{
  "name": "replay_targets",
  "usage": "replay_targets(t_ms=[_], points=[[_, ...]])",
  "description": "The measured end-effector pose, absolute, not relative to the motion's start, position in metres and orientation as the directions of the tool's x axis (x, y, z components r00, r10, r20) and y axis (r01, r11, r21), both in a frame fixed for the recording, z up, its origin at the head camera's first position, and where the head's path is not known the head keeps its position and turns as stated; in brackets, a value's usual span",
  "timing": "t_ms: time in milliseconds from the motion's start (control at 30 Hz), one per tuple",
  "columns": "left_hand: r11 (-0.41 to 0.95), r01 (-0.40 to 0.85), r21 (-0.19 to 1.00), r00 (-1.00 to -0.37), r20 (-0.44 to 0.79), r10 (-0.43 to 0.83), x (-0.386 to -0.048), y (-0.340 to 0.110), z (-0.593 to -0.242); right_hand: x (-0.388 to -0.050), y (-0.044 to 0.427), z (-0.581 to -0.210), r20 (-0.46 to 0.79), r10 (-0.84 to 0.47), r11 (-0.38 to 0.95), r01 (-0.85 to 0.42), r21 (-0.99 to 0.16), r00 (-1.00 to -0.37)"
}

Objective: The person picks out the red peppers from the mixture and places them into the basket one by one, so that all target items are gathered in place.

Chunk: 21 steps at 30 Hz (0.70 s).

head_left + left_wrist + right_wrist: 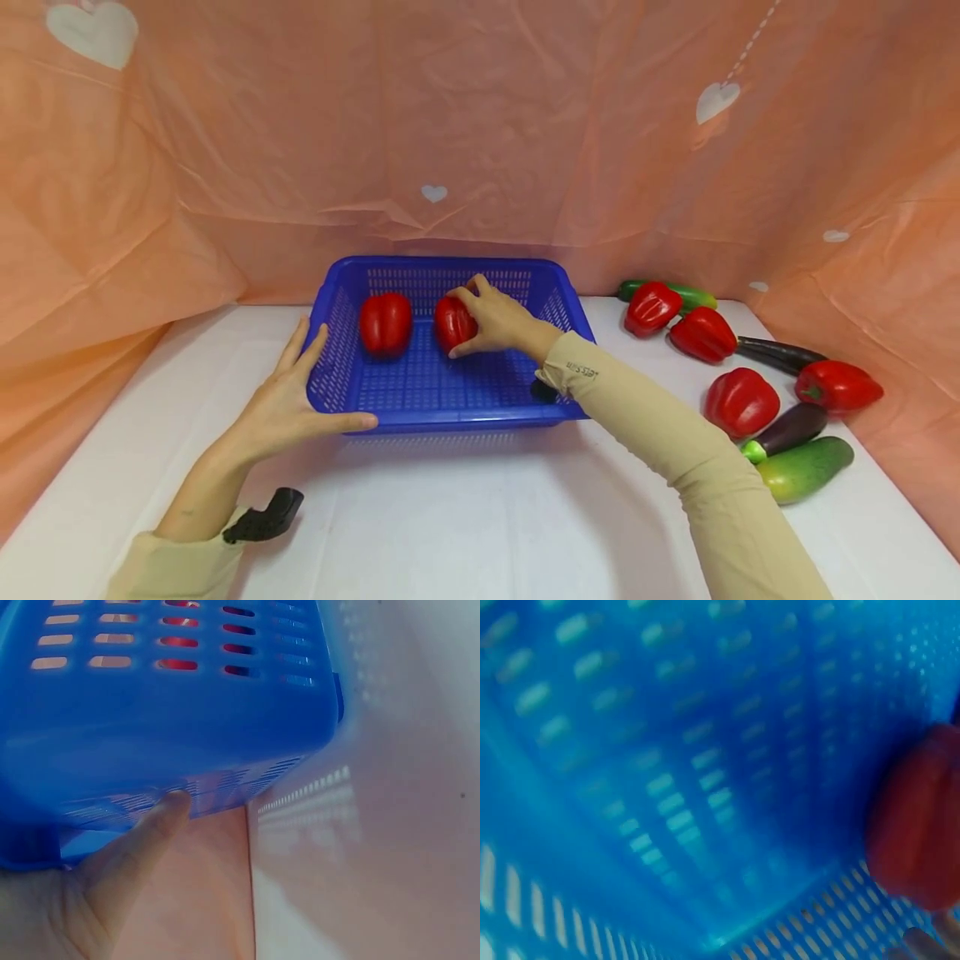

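Note:
A blue plastic basket (pixel 450 419) with slotted walls stands on the white table. Inside it, toward the left, lies one red bell pepper (pixel 386 325). My right hand (pixel 495 319) reaches over the basket's right side and grips a second red bell pepper (pixel 452 326), thumb in front and fingers behind; the right wrist view shows this red pepper (pixel 919 821) at its right edge. At the basket's front left corner, my left hand (pixel 281 412) is spread, thumb along the front rim and fingers at the left side. In the left wrist view, a finger (pixel 161 817) touches the slotted wall.
On the right of the table lie more red bell peppers (pixel 741 402), a dark eggplant (pixel 791 429), a green-yellow cucumber (pixel 806 469) and a long dark vegetable (pixel 780 354). Another green one (pixel 693 297) lies at the back. An orange cloth with hearts (pixel 480 125) hangs behind.

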<state>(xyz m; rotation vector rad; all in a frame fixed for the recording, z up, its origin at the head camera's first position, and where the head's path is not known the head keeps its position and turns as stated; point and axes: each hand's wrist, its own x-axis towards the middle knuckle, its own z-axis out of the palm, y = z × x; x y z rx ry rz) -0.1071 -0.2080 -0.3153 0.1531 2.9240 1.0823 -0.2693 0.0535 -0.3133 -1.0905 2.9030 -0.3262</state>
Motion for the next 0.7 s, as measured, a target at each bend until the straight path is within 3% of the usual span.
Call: replay_targets(t_ms=[133, 700], points=[[0.749, 0.077, 0.658, -0.996, 0.01, 0.093, -0.106, -0.207, -0.315, -0.267, 0.055, -0.303, 0.074, -0.654, 0.738, -0.657, -0.158, -0.753], [0.748, 0.063, 0.66, -0.996, -0.005, 0.088, -0.105, -0.207, -0.313, -0.254, 0.077, -0.27, 0.275, -0.665, 0.643, -0.719, -0.262, -0.695]])
